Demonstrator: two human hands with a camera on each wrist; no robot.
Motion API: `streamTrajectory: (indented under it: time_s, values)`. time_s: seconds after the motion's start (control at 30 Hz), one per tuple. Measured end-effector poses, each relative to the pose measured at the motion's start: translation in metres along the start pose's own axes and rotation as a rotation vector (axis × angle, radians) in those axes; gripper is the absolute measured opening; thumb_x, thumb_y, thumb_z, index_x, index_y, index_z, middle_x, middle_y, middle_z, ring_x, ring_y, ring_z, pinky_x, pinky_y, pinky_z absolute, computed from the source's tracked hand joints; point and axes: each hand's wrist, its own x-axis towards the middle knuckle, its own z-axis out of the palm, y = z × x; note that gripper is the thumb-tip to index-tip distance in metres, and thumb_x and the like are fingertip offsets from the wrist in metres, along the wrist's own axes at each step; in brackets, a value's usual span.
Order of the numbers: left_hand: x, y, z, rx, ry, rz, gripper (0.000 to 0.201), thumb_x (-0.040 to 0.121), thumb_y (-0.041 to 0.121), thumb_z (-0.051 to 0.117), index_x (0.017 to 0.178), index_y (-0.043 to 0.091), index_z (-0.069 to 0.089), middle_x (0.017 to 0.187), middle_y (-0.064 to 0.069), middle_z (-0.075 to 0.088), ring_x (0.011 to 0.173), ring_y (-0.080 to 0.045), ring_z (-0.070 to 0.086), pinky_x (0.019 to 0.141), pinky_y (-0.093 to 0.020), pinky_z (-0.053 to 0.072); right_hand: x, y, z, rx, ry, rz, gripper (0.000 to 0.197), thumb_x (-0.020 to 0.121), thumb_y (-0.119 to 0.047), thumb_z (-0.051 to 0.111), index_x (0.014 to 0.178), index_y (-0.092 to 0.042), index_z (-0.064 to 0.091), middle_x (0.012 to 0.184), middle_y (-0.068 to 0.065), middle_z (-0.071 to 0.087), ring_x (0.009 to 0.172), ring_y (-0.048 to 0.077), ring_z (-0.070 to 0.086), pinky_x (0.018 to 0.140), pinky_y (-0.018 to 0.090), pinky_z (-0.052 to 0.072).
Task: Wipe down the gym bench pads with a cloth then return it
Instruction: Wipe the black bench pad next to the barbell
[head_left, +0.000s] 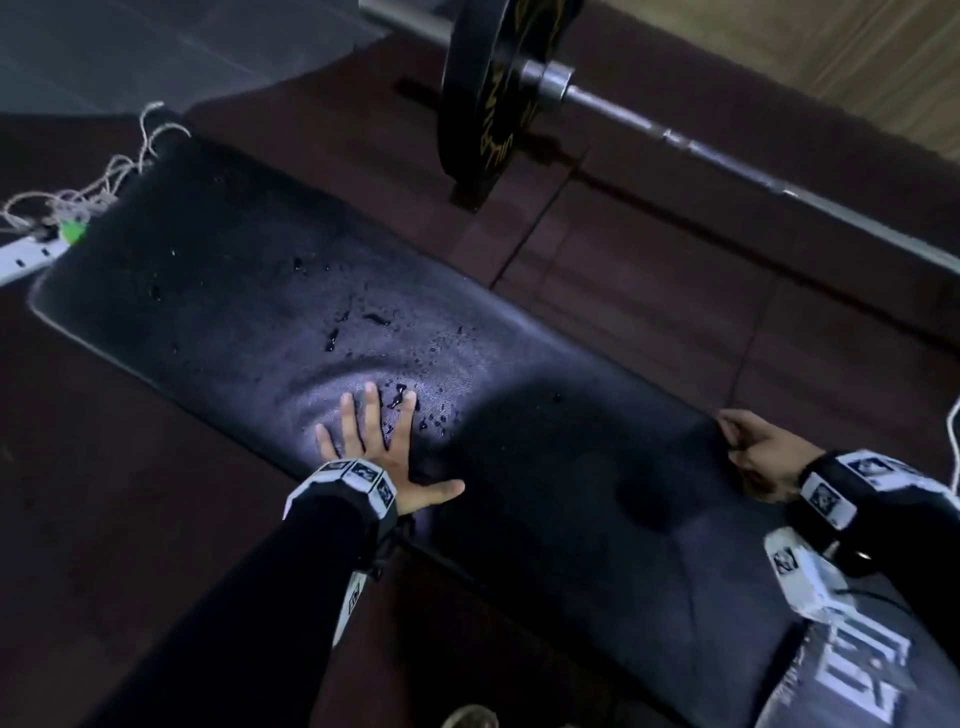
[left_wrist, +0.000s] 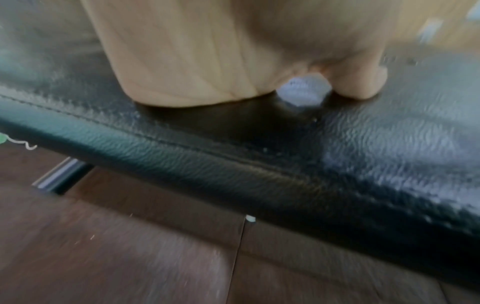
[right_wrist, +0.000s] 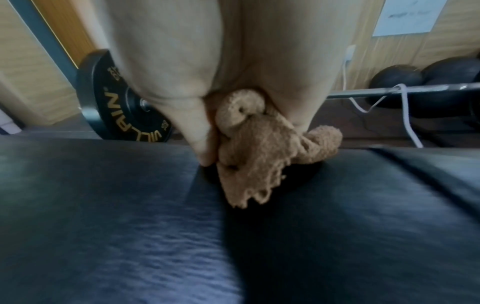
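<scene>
Cloth (right_wrist: 262, 156) sits bunched in my right hand (head_left: 761, 454), fingers and thumb curled round it, a frayed tan corner hanging down onto the worktop (head_left: 260, 291) just under that hand; from the head view the cloth itself is hidden by the hand, so I only see it through the right wrist camera. My left hand (head_left: 374, 447) lies flat on the pad, fingers straight and spread, gripping nothing, pressing the vinyl near its edge.

As I judge it, the wiping is barely under way or not yet started; dark droplets (head_left: 363, 322) lie scattered on the pad just beyond the left hand's fingertips and further out past them, and none of that patch looks smeared or dried. The stretch between my two hands is in shadow and I cannot tell whether it is wet. Left to do: bring the cloth across from the right hand's side to the wet patch, work along the pad, then carry the cloth back to its place, which I do not see in any view.

Counted: one cloth; one long pad in full view, with a seam near the right hand that may start a second; two hands; one weight plate (head_left: 493, 88) on one barbell (head_left: 727, 156) beyond the right hand; droplets too many and too small to count; one power strip (head_left: 28, 257) far past the left hand.
</scene>
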Motion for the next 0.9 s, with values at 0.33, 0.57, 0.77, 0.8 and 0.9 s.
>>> streamTrajectory:
  time_s: [0.33, 0.57, 0.77, 0.8, 0.9]
  values:
    - [0.001, -0.004, 0.001, -0.026, -0.059, 0.006, 0.124, 0.024, 0.103, -0.007, 0.118, 0.039, -0.054, 0.131, -0.007, -0.059, 0.119, -0.032, -0.055, 0.091, -0.057, -0.039, 0.051, -0.166, 0.049, 0.132, -0.229, -0.243, 0.042, 0.098, -0.011, 0.042, 0.14, -0.016, 0.037, 0.137, 0.027, 0.043, 0.122, 0.037, 0.045, 0.103, 0.037, 0.033]
    - [0.003, -0.005, -0.002, -0.033, -0.092, 0.022, 0.123, 0.031, 0.104, 0.004, 0.121, 0.042, -0.051, 0.13, -0.006, -0.06, 0.116, -0.03, -0.058, 0.085, -0.054, -0.043, 0.052, -0.105, 0.022, -0.07, -0.202, -0.376, 0.049, 0.094, -0.02, 0.053, 0.14, -0.029, 0.038, 0.135, 0.001, 0.051, 0.122, 0.018, 0.046, 0.106, 0.027, 0.03]
    - [0.003, -0.005, 0.001, -0.031, -0.064, 0.016, 0.122, 0.032, 0.104, 0.003, 0.122, 0.042, -0.05, 0.133, -0.005, -0.058, 0.119, -0.031, -0.056, 0.088, -0.056, -0.041, 0.05, -0.078, 0.016, -0.071, -0.149, -0.358, 0.049, 0.093, -0.019, 0.054, 0.136, -0.04, 0.041, 0.119, 0.001, 0.061, 0.081, 0.008, 0.058, 0.072, 0.011, 0.045]
    - [0.003, -0.004, 0.001, -0.037, -0.059, 0.014, 0.122, 0.031, 0.104, 0.003, 0.122, 0.042, -0.05, 0.133, -0.005, -0.058, 0.119, -0.031, -0.056, 0.089, -0.056, -0.041, 0.051, -0.089, 0.021, -0.046, -0.14, -0.379, 0.047, 0.093, -0.019, 0.054, 0.133, -0.042, 0.043, 0.108, 0.0, 0.065, 0.065, 0.006, 0.055, 0.06, 0.007, 0.044]
    - [0.004, -0.004, 0.003, -0.039, -0.051, 0.016, 0.122, 0.032, 0.104, 0.002, 0.122, 0.042, -0.05, 0.133, -0.005, -0.058, 0.119, -0.031, -0.055, 0.089, -0.056, -0.04, 0.056, -0.14, 0.04, 0.052, -0.159, -0.494, 0.054, 0.095, -0.017, 0.052, 0.123, -0.061, 0.041, 0.105, 0.001, 0.062, 0.065, 0.009, 0.056, 0.06, 0.015, 0.053]
